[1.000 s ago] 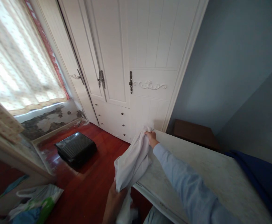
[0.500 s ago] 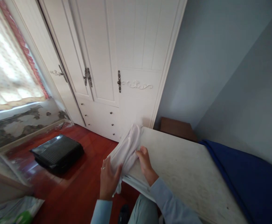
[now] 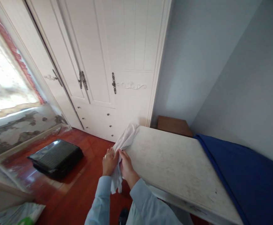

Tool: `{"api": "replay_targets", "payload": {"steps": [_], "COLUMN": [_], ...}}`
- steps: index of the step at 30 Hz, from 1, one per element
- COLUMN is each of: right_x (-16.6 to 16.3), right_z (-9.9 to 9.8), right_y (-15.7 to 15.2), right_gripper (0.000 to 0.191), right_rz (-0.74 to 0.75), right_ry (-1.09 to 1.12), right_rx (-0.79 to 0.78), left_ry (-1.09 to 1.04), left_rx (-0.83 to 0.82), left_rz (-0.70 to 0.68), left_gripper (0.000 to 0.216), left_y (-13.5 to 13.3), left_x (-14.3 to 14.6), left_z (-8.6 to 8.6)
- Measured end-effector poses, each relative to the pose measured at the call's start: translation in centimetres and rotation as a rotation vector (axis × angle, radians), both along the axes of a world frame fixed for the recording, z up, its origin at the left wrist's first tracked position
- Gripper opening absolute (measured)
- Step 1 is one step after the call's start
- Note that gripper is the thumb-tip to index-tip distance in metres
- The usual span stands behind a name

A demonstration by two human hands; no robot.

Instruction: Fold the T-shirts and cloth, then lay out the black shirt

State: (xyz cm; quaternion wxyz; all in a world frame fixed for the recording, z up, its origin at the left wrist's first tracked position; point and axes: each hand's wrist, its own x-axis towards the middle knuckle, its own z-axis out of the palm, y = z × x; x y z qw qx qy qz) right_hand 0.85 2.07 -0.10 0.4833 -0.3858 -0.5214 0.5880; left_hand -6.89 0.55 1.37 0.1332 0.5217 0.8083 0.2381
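Observation:
A whitish cloth [image 3: 128, 136] lies bunched lengthwise along the left end of a worn white tabletop [image 3: 169, 156]. Its near end hangs down past the table's front corner. My left hand [image 3: 110, 163] is closed on the cloth from the left, partly over the table edge. Close beside it, my right hand [image 3: 127, 166] grips the same cloth, with thumb and fingers bent round its gathered folds. The two hands nearly touch at the corner. Some fingertips are hidden in the fabric.
Dark blue fabric [image 3: 239, 168] covers the table's right part. A brown wooden box-like piece [image 3: 173, 125] stands behind the table by the wall. The white wardrobe [image 3: 131, 106] rises beyond. A black case [image 3: 55, 157] and a plastic bag [image 3: 21, 214] lie on the red floor.
My right hand has moved left and down to join my left hand at the corner. The cloth is gathered into a narrower strip, and more of the tabletop shows. The view has shifted slightly.

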Motion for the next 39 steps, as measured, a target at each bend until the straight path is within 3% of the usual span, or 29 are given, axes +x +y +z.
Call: {"api": "replay_targets", "payload": {"steps": [3,5,9,10,13,17,21,24,27,31,35,39], "right_x": [3.1,7.2,18.8,22.1,31.8,44.3,53.7,56.7,56.8,55.8,57.5,63.2], "right_z": [1.2,1.4,1.3,1.3,2.0,3.6,3.1,1.5,0.6,1.3,2.9,4.4], "right_y": [-0.8,-2.5,-8.3,-10.0,-14.2,-16.9,-16.8,-16.4,-16.1,-15.6,-14.6,-13.8], "right_gripper": [0.039,0.048,0.040,0.038,0.048,0.054,0.056,0.041,0.022,0.029,0.029,0.027], "right_rz": [0.094,0.135,0.239,0.208,-0.049,-0.460,-0.887,-0.856,-0.731,-0.664,-0.687,-0.919], "right_ry": [0.152,0.258,0.228,0.192,0.091,-0.214,-0.925,-1.265,-1.393,-1.478,-1.478,-1.548], "right_rx": [-0.248,-0.419,-0.412,-0.416,-0.449,-0.331,-0.038,0.030,0.046,0.061,0.031,-0.068], "left_ry": [0.022,0.060,0.050,0.026,-0.057,0.024,-0.045,-0.165,-0.298,-0.433,-0.505,-0.512], "left_rx": [-0.018,-0.003,0.055,0.069,0.135,0.453,0.624,0.592,0.521,0.470,0.402,0.344], "left_rz": [0.006,0.021,0.068,0.085,0.183,0.328,0.093,-0.144,-0.359,-0.525,-0.630,-0.651], "left_gripper": [0.056,0.054,0.055,0.057,0.069,0.073,0.068,0.061,0.052,0.043,0.040,0.039], "left_y": [-0.1,-0.2,-0.4,-0.4,-0.6,-1.6,-2.8,-3.5,-4.5,-6.6,-8.4,-9.3], "left_x": [0.1,0.5,0.9,0.9,1.4,4.4,10.5,16.0,21.2,26.3,28.7,28.9], "left_z": [0.1,0.0,0.0,0.1,0.7,2.2,2.9,1.7,-0.3,-1.9,-2.0,-2.0]}}
